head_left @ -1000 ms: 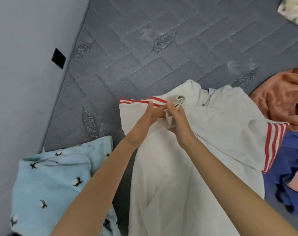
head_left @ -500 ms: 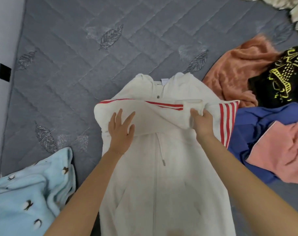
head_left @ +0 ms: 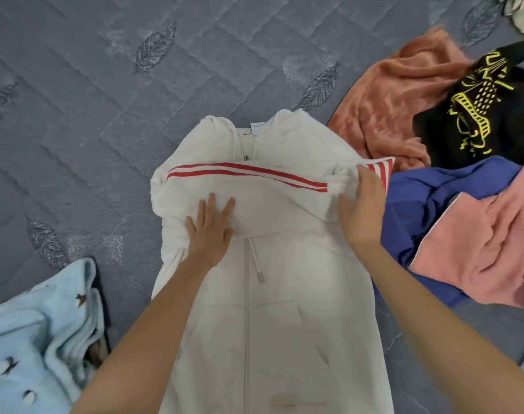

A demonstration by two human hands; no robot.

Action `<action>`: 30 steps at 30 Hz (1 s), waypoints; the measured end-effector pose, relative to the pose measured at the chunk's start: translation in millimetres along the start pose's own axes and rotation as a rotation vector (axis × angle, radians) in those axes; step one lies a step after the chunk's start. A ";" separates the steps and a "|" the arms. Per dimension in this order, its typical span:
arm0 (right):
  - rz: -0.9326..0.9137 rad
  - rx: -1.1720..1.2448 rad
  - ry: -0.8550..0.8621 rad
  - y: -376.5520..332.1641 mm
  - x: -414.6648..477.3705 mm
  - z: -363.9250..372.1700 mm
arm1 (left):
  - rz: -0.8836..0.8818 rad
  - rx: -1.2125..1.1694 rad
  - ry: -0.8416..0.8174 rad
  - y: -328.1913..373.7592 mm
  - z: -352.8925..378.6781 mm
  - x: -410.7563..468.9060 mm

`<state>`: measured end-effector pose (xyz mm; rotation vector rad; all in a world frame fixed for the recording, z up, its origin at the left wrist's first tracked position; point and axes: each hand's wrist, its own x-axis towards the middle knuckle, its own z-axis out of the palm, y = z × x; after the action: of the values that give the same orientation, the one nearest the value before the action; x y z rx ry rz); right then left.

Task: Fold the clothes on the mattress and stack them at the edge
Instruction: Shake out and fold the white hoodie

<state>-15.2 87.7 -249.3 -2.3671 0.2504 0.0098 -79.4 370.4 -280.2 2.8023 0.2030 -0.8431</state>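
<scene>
**White hoodie laid out, both hands flat on the folded sleeve**

The white hoodie [head_left: 269, 309] lies front up in the middle of the grey quilted mattress [head_left: 90, 130], hood at the far end and hem toward the person. One sleeve [head_left: 245, 186] with two red stripes is folded straight across the chest from left to right.

The left hand [head_left: 208, 234] presses down on the near edge of that sleeve. Its grip is spread, with the fingers straight and splayed. The right hand [head_left: 360, 210] rests on the sleeve's right end, just beside a red-striped cuff [head_left: 380, 171]. Its fingers are straight and close together and the thumb is out to the left, so nothing is pinched.

A light blue garment [head_left: 36, 348] with small dark motifs sits bunched at the near left. To the right is a loose heap of clothes. An orange garment [head_left: 386, 106] lies farthest, and a black garment [head_left: 479, 115] with yellow print rests on it. A blue garment [head_left: 428, 201] touches the hoodie's right side, and a pink garment [head_left: 479, 249] lies over it.
</scene>
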 end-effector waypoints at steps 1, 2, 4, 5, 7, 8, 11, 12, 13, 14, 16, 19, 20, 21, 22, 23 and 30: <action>-0.142 -0.127 -0.060 2.4 -3.9 4.6 | -0.011 -0.005 -0.003 1.7 -1.0 -1.6; -0.229 -0.239 -0.155 3.7 -8.0 9.0 | -0.023 -0.004 -0.004 2.9 -1.8 -4.1; -0.226 -0.437 -0.378 9.9 -17.5 17.6 | -0.039 0.034 0.004 3.8 -2.6 -10.2; -0.191 -0.542 -0.448 16.2 -21.1 21.1 | -0.042 0.051 0.003 3.4 -2.3 -13.9; -0.163 -0.714 -0.487 27.4 -24.0 22.9 | -0.057 0.081 -0.015 -0.4 0.1 -21.3; -0.158 -0.781 -0.493 30.3 -23.8 21.5 | -0.070 0.103 -0.036 -4.7 1.8 -25.0; -0.120 -0.895 -0.508 33.2 -22.2 15.7 | -0.122 0.191 -0.111 -25.1 8.2 -38.2; -0.091 -0.898 -0.497 33.4 -22.1 13.7 | -0.133 0.200 -0.124 -32.1 10.2 -43.7; -0.061 -0.886 -0.482 32.6 -23.0 11.5 | -0.136 0.190 -0.124 -37.7 11.7 -48.9; -0.044 -0.864 -0.466 31.2 -24.9 8.8 | -0.132 0.167 -0.108 -41.4 13.1 -54.3; -0.071 -0.816 -0.435 26.7 -35.2 2.8 | -0.113 0.101 -0.026 -42.9 15.9 -65.9; -0.167 -0.725 -0.399 21.2 -69.3 -3.9 | -0.072 -0.016 0.126 -37.8 24.2 -88.9; -0.182 -0.704 -0.397 19.9 -85.0 -5.1 | -0.051 -0.037 0.151 -36.2 28.7 -98.1; -0.188 -0.694 -0.405 18.8 -101.7 -5.4 | -0.029 -0.046 0.161 -35.7 34.0 -106.9; -0.187 -0.697 -0.420 18.3 -119.3 -4.3 | -0.011 -0.053 0.157 -36.7 39.7 -115.9; -0.176 -0.704 -0.438 18.4 -137.4 -2.2 | 0.002 -0.061 0.149 -38.3 46.2 -125.1; -0.044 -0.731 -0.563 20.5 -269.7 6.6 | 0.028 -0.078 0.074 -60.1 87.4 -201.3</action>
<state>-283.1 125.6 -246.6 -2.9489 -0.1062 0.8634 -303.6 393.5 -248.8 2.7588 0.2028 -0.7102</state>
